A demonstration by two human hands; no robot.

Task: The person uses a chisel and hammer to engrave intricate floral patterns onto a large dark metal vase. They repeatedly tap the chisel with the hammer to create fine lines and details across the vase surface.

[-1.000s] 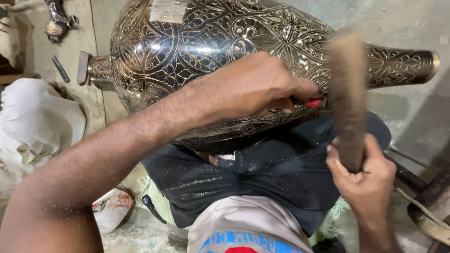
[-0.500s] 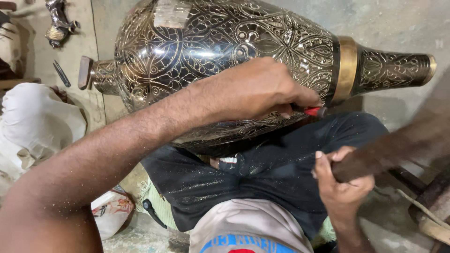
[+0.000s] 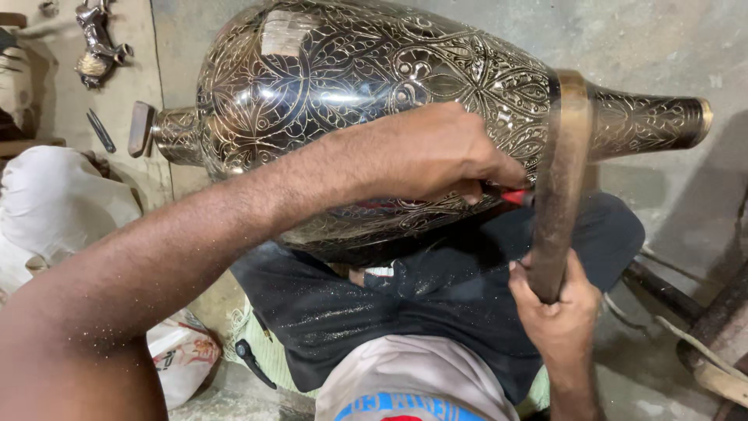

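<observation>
A large dark metal vase point(image 3: 335, 86) with fine engraved floral patterns lies on its side across my lap, neck pointing right. My left hand point(image 3: 436, 152) rests on its belly, fingers closed on a thin chisel with a red part point(image 3: 514, 197) pressed to the vase's lower side. A thick wooden mallet stick point(image 3: 557, 179) stands upright in the grip of my right hand point(image 3: 557, 304), its upper part in front of the vase's shoulder, right beside the chisel's end. My dark trousers point(image 3: 436, 312) lie under the vase.
A white cloth bundle point(image 3: 54, 210) sits at the left, a printed plastic bag point(image 3: 183, 351) below it. A small metal figurine point(image 3: 97, 43) and a thin tool point(image 3: 100, 129) lie on the floor top left. Metal bars point(image 3: 678, 296) lie at the right.
The mallet stick swung out to the right and low half a second ago, then came back upright against the chisel's end. My left hand and the vase stayed put.
</observation>
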